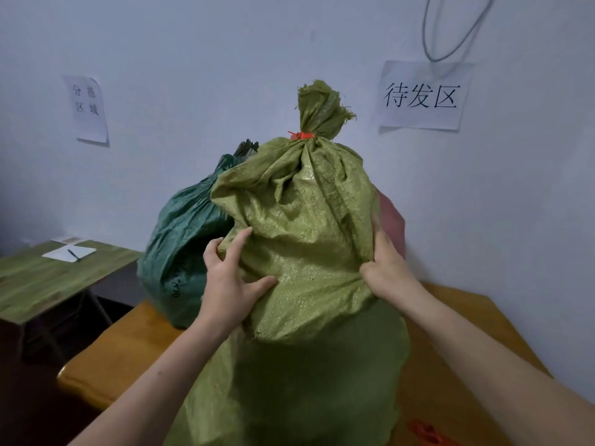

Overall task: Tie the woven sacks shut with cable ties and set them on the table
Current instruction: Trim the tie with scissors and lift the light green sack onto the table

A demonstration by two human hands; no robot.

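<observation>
Obs.: light green sack (309,226) stands upright between the two hands, neck bunched and closed by an orange cable tie (302,135) well above both hands; frayed top flares above the tie.

Left hand (230,281): on the sack's left flank. Index finger lies straight along the weave, thumb spread and pressing the front, remaining fingers curled over a fold of fabric. Partly closed hold.

Right hand (386,265): on the right flank, level with the left. Fingers closed tight on a gathered bunch of fabric; creases radiate from the grip.

The sack's lower body runs down between the forearms and hides the near part of the wooden table (122,342); cannot tell whether its weight rests there.

Beyond the left hand: dark green sack (180,239) on the table, touching the light one. Beyond the right hand: a red sack (391,214), mostly hidden.

Beneath the right forearm: orange ties (425,429) on the tabletop, blurred.

Far left of the left hand: low green table (38,278) with paper (64,252) and pen (74,255).
</observation>
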